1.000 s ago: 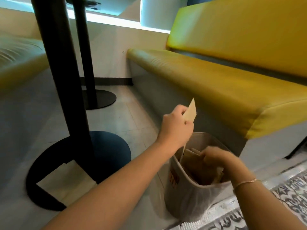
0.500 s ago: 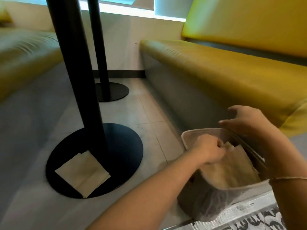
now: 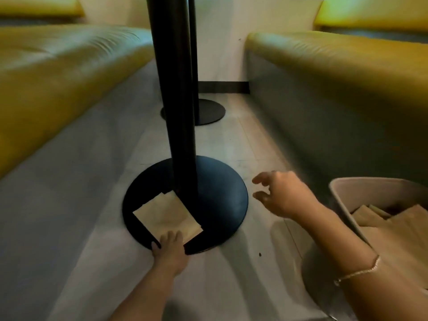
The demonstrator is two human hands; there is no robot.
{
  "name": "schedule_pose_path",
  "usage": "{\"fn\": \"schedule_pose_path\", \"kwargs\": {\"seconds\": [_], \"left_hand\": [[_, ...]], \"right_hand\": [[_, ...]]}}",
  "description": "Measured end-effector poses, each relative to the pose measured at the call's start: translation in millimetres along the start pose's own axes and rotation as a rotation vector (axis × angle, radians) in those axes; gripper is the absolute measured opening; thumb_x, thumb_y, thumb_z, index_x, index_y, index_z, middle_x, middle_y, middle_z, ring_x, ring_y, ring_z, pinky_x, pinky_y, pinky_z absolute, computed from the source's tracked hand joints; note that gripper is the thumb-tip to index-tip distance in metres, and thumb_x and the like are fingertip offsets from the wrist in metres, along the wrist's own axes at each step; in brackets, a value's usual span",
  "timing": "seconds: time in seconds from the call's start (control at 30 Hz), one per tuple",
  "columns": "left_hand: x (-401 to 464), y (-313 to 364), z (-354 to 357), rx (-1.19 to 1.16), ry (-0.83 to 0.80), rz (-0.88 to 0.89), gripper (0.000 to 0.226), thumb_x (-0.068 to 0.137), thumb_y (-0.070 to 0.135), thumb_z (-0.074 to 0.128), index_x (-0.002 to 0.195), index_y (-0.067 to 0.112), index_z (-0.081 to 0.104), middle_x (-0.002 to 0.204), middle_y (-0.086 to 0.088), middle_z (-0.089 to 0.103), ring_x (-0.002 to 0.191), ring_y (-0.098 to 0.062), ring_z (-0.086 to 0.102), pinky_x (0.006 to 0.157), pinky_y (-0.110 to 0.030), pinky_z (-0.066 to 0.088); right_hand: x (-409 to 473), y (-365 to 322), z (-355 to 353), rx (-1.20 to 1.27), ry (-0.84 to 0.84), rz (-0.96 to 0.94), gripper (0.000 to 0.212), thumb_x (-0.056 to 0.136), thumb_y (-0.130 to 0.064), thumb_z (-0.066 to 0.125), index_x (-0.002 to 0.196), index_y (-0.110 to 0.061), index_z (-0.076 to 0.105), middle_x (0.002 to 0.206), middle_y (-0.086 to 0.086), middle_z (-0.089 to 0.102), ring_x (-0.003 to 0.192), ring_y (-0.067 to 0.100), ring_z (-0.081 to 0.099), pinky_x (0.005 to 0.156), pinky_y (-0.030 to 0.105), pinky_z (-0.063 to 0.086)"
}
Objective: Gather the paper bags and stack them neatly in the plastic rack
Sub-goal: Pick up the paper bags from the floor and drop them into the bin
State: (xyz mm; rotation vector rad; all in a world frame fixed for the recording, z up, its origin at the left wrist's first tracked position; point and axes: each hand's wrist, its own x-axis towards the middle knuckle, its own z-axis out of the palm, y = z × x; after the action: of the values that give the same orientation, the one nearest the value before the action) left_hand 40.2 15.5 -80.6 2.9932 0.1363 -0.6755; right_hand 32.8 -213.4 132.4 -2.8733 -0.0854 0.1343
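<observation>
Both hands have left the plastic rack [image 3: 342, 191] since half a second ago: the left hand [image 3: 170, 247] now reaches down to the flat paper bags [image 3: 165, 214] on the round black table base [image 3: 220, 205], and the right hand [image 3: 283, 195] hangs in the air between the base and the rack. Fingers of the left hand lie fairly straight on the near corner of the bags, touching the paper; whether the thumb is under the edge, I cannot tell. Those of the right hand are spread and loosely bent, holding nothing. A thin bracelet [image 3: 361, 271] sits on the right wrist.

The tan bags are smooth and rectangular, one on another, just beside the black pole [image 3: 178, 100], at the near left part of the matte base. More brown bags [image 3: 391, 224] stand inside the pale, thin-walled rack at the right edge, on the light tiled floor [image 3: 234, 144]. Yellow padded benches [image 3: 69, 66] with a soft sheen run along both sides.
</observation>
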Motion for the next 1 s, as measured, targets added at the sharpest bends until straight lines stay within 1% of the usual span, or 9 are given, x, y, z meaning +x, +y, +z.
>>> {"fn": "schedule_pose_path", "kwargs": {"seconds": [0.1, 0.2, 0.3, 0.4, 0.53, 0.63, 0.73, 0.9, 1.0], "left_hand": [[-3, -14, 10, 0.156, 0.193, 0.128, 0.048, 0.092, 0.012, 0.042, 0.139, 0.012, 0.033, 0.138, -0.007, 0.041, 0.124, -0.024, 0.041, 0.104, -0.033, 0.033], [-5, -15, 8, 0.164, 0.202, 0.218, 0.039, 0.089, -0.002, 0.040, 0.123, 0.011, 0.052, 0.119, -0.008, 0.057, 0.110, -0.023, 0.053, 0.089, -0.031, 0.044], [-6, -10, -6, -0.264, 0.151, 0.136, 0.023, 0.092, 0.005, 0.043, 0.093, 0.013, 0.065, 0.093, -0.004, 0.062, 0.090, -0.019, 0.058, 0.074, -0.025, 0.048], [-20, 12, -42, -0.709, 0.201, 0.066, 0.016, 0.083, 0.012, 0.061, 0.071, 0.023, 0.060, 0.072, 0.004, 0.059, 0.067, -0.012, 0.057, 0.054, -0.019, 0.044], [-46, 56, -92, -1.162, 0.194, 0.197, 0.024, 0.067, 0.013, 0.081, 0.075, 0.026, 0.062, 0.083, 0.002, 0.070, 0.080, -0.016, 0.067, 0.075, -0.033, 0.055], [-63, 87, -122, -1.403, 0.163, 0.338, 0.034, 0.061, 0.005, 0.085, 0.078, 0.024, 0.063, 0.083, -0.001, 0.071, 0.086, -0.022, 0.068, 0.082, -0.039, 0.056], [-76, 117, -150, -1.450, 0.193, 0.480, 0.036, 0.061, 0.003, 0.084, 0.082, 0.024, 0.062, 0.084, 0.000, 0.071, 0.086, -0.020, 0.068, 0.076, -0.035, 0.057], [-102, 159, -195, -1.723, 0.029, 0.679, 0.018, 0.078, 0.018, 0.067, 0.095, 0.021, 0.064, 0.093, -0.002, 0.071, 0.087, -0.020, 0.069, 0.065, -0.031, 0.058], [-119, 184, -218, -1.729, -0.022, 0.772, 0.017, 0.078, 0.025, 0.063, 0.095, 0.023, 0.064, 0.090, 0.002, 0.073, 0.086, -0.017, 0.070, 0.066, -0.032, 0.059]], "right_hand": [[12, 0, 36, -0.023, -0.111, -0.031, 0.033, 0.090, -0.028, 0.056, 0.123, -0.026, 0.055, 0.118, 0.004, 0.059, 0.106, 0.023, 0.057, 0.090, 0.037, 0.051], [15, 0, 66, -0.027, -0.206, -0.046, 0.035, 0.089, -0.025, 0.057, 0.124, -0.025, 0.056, 0.118, 0.004, 0.059, 0.107, 0.023, 0.057, 0.091, 0.033, 0.049], [14, 2, 86, -0.033, -0.256, -0.011, 0.037, 0.088, -0.028, 0.058, 0.126, -0.026, 0.054, 0.119, 0.004, 0.060, 0.107, 0.024, 0.058, 0.092, 0.035, 0.050], [11, 3, 94, 0.050, -0.248, 0.072, 0.047, 0.090, -0.035, 0.058, 0.133, -0.024, 0.046, 0.125, 0.004, 0.057, 0.112, 0.022, 0.056, 0.094, 0.032, 0.048], [8, -2, 75, 0.595, -0.157, 0.276, 0.063, 0.086, -0.049, 0.057, 0.140, -0.024, 0.034, 0.131, 0.005, 0.053, 0.104, 0.024, 0.060, 0.080, 0.035, 0.056], [3, -4, 40, 1.015, -0.023, 0.323, 0.054, 0.082, -0.051, 0.061, 0.127, -0.026, 0.044, 0.119, 0.000, 0.058, 0.094, 0.020, 0.062, 0.060, 0.031, 0.057], [-7, -1, 1, 1.261, 0.084, 0.264, 0.035, 0.085, -0.036, 0.064, 0.114, -0.024, 0.049, 0.103, -0.002, 0.063, 0.086, 0.016, 0.064, 0.062, 0.035, 0.058], [-24, 27, -64, 1.324, 0.306, 0.293, 0.025, 0.086, -0.012, 0.063, 0.109, -0.015, 0.055, 0.095, 0.001, 0.065, 0.080, 0.016, 0.066, 0.051, 0.025, 0.055], [-46, 44, -105, 1.231, 0.407, 0.251, 0.005, 0.089, -0.015, 0.060, 0.093, -0.018, 0.061, 0.087, -0.002, 0.066, 0.074, 0.010, 0.066, 0.053, 0.021, 0.053]]}}
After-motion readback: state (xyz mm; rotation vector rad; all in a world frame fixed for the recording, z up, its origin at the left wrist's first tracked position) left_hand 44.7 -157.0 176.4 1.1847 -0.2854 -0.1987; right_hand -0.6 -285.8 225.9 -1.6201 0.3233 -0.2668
